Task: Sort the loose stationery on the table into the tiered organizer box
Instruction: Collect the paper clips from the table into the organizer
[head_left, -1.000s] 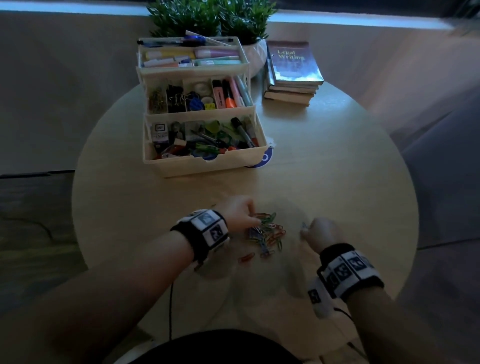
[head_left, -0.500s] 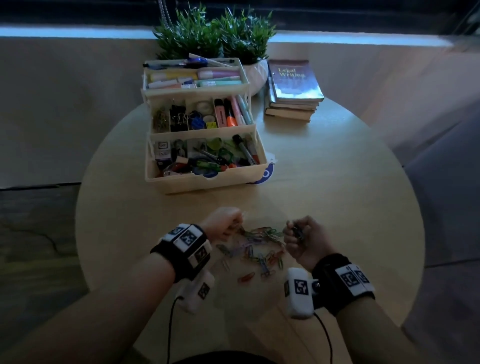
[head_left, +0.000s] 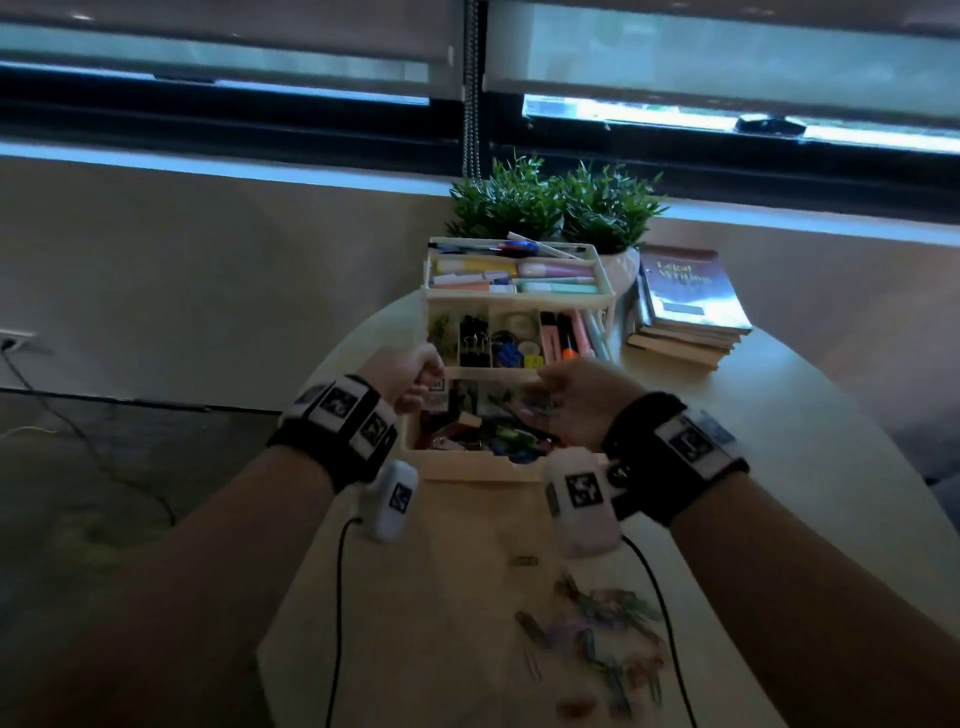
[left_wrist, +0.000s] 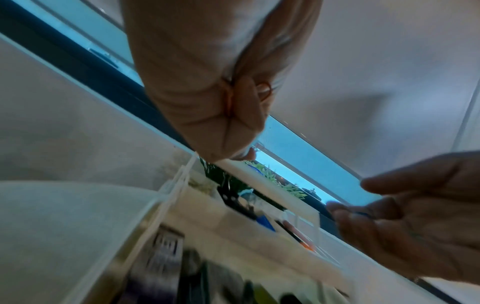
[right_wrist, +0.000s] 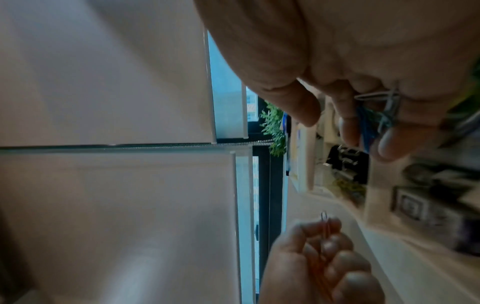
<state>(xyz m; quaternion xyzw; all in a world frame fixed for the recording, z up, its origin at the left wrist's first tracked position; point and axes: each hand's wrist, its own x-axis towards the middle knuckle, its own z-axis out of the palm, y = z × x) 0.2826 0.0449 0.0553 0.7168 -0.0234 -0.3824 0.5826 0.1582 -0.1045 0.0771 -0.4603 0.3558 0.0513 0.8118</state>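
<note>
The cream tiered organizer box (head_left: 511, 470) stands open at the far middle of the round table (head_left: 779, 467), its three tiers full of pens, clips and markers. My left hand (head_left: 423, 382) is a fist over the left end of the middle tier's front rim, gripping an orange paper clip (left_wrist: 262, 92). My right hand (head_left: 563, 397) hovers over the lowest tier's right side, fingers curled round blue and white paper clips (right_wrist: 374, 115). A loose pile of coloured paper clips (head_left: 602, 639) lies on the table near me.
A potted green plant (head_left: 556, 208) and a stack of books (head_left: 685, 306) sit behind and right of the box. A window and blinds run along the back wall. Wrist camera cables hang under both forearms, above the pile.
Both hands have lifted off the paper clip pile and moved forward to the organizer box, each carrying clips. The head view has tilted up toward the window.
</note>
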